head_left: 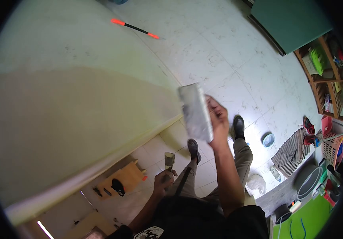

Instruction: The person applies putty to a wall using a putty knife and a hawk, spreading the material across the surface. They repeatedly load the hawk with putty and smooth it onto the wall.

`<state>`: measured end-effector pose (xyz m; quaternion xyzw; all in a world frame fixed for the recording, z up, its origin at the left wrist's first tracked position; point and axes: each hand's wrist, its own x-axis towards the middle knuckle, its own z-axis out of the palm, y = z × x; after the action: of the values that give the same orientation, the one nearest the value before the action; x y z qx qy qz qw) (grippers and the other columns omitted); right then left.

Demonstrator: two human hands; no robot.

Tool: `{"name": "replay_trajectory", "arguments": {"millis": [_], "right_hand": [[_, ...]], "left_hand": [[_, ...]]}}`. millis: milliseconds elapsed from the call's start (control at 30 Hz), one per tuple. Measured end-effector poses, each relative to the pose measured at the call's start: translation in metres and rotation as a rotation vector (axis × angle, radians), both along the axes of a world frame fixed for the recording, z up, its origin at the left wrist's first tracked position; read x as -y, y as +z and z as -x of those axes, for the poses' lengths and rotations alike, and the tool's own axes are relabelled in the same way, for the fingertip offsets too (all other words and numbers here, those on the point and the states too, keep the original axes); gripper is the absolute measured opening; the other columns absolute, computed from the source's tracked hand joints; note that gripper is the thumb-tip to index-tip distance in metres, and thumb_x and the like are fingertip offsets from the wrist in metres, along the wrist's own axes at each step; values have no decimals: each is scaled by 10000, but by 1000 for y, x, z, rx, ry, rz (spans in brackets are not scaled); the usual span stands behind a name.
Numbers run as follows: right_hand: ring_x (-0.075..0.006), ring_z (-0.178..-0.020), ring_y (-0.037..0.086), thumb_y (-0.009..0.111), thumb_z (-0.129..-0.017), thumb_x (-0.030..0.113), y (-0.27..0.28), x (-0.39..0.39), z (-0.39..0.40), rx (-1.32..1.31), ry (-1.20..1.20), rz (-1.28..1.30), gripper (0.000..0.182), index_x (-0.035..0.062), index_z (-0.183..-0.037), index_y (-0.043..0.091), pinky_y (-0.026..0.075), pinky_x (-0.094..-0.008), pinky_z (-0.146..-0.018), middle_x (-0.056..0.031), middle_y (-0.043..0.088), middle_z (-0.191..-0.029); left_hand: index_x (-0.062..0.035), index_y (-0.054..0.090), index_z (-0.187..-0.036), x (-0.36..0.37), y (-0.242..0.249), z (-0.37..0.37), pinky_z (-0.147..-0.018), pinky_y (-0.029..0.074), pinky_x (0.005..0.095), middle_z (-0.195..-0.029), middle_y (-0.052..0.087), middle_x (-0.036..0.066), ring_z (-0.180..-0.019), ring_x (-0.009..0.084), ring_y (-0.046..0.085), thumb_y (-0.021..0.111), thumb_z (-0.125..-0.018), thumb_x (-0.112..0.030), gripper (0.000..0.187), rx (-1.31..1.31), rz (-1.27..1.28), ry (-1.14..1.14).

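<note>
My right hand [218,115] is raised in front of me, fingers wrapped round the back of a flat steel trowel [196,113]. The trowel's broad face carries whitish smears and is slightly blurred; its handle is mostly hidden. Lower down, near my left leg, my left hand [164,181] grips a putty knife [170,159] with its wide, smeared blade pointing up. To the left stands a pale wall [40,47] with a large darker patch [84,99]. The trowel is close to the wall's edge in this view.
An orange-and-black stick-like tool [135,28] lies on the tiled floor [219,51]. A wooden bench [127,175] holds dark items. To the right are a small bowl [267,139], a striped cloth [290,153], shoes [308,126], a pink basket [332,148] and wooden shelves [318,81].
</note>
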<state>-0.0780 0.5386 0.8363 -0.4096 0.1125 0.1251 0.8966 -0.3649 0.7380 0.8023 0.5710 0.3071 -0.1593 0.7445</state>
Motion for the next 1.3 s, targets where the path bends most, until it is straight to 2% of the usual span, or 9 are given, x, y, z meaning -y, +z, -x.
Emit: {"name": "replay_trajectory", "arguments": {"millis": [200,267,367,533,700,900,1000,1267,1300], "right_hand": [[-80,-913,577,517,-1072,215,-206,-9,22,-231,-23,285,244,22,-1132,653,464,-230,-831,-15,665,-1006],[-80,-959,578,492,-1083,211,-243,-35,49,-270,-111,110,233,36,-1139,635,466,-245,-850,-15,658,-1047],[-114,-1016,608,451,-1097,194,-246,-61,78,-404,-145,-131,237,71,-1261,571,496,-295,-884,-25,647,-1149],[-112,-1004,597,463,-1093,158,-241,-89,85,-364,-283,-253,142,76,-1144,567,490,-301,-932,-19,634,-1107],[-109,-1010,599,460,-1090,126,-221,-99,77,-366,-371,-380,141,59,-1169,556,481,-292,-946,-23,639,-1109],[-106,-1030,600,473,-1081,102,-137,-90,75,-227,-364,-339,164,45,-1216,546,475,-288,-961,-32,644,-1132],[-98,-1028,598,488,-1078,107,-94,-88,79,-177,-365,-347,179,28,-1231,536,473,-281,-955,-35,645,-1136],[-166,-1193,588,571,-1034,100,45,-56,95,33,-292,-371,416,-29,-1410,448,450,-313,-1037,-105,609,-1311],[-71,-965,575,540,-1058,126,64,-48,81,-28,-357,-267,248,-11,-1264,540,451,-237,-854,-30,633,-1100]], "left_hand": [[-20,593,-912,0,-2,0,-677,443,241,-958,629,101,-745,90,560,684,-805,-24,141,-34,-15,8],[-14,595,-911,-3,-6,4,-675,441,241,-947,629,109,-750,96,563,688,-806,-36,142,-69,-17,21],[-10,602,-916,1,-8,10,-677,439,243,-941,631,113,-754,100,564,695,-806,-51,150,-58,-43,33],[1,596,-879,5,-5,6,-750,455,298,-779,588,88,-713,146,551,709,-804,-117,179,-71,-106,43],[10,614,-918,-6,-14,12,-722,437,269,-861,622,92,-798,128,568,697,-808,-75,163,65,-88,-21],[-5,590,-837,-2,3,0,-764,449,308,-708,560,64,-661,149,533,710,-800,-159,199,-72,-112,-2],[-5,608,-906,-11,-5,6,-747,434,273,-900,629,92,-848,149,576,699,-802,-93,164,12,-73,-49],[-21,604,-897,1,16,-5,-704,441,259,-1031,636,112,-713,98,542,697,-805,-75,141,1,-55,-30],[-23,604,-895,-1,13,-7,-697,441,254,-1032,638,114,-711,98,543,698,-805,-72,139,1,-58,-35]]}}
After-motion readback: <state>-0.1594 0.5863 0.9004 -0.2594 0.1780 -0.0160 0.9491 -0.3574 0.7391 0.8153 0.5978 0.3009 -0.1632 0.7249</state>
